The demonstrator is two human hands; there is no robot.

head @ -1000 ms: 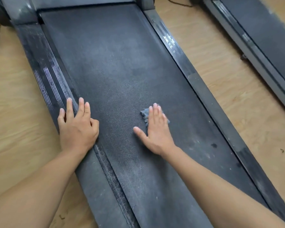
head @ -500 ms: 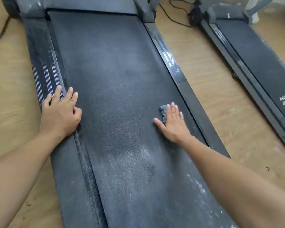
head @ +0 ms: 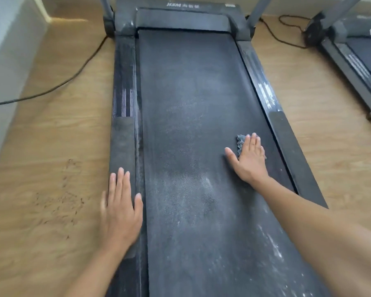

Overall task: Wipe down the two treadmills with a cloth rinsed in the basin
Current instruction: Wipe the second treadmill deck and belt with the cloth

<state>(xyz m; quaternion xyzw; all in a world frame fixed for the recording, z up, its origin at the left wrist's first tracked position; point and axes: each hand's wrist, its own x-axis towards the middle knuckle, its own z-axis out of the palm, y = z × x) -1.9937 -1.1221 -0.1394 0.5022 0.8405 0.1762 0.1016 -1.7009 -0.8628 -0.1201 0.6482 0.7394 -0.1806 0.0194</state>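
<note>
A dusty black treadmill (head: 191, 103) fills the middle of the view, its belt grey with dust near me. My right hand (head: 250, 159) lies flat with straight fingers on a small grey cloth (head: 240, 140), pressing it onto the belt close to the right side rail. Only the cloth's crumpled left edge shows past my fingers. My left hand (head: 120, 211) rests flat on the left side rail (head: 122, 136), fingers straight. A second treadmill (head: 360, 58) stands at the far right, partly cut off by the frame.
Wooden floor (head: 62, 146) lies on both sides, with brown crumbs (head: 62, 200) scattered left of my left hand. A black power cable (head: 58, 82) runs across the floor at left. Another cable (head: 283, 37) lies between the two treadmills. A pale wall (head: 7, 61) borders the left.
My right hand has slid the cloth from mid-belt to the right side of the belt. The view has tilted up, showing the treadmill's front end. My left hand stays on the left rail.
</note>
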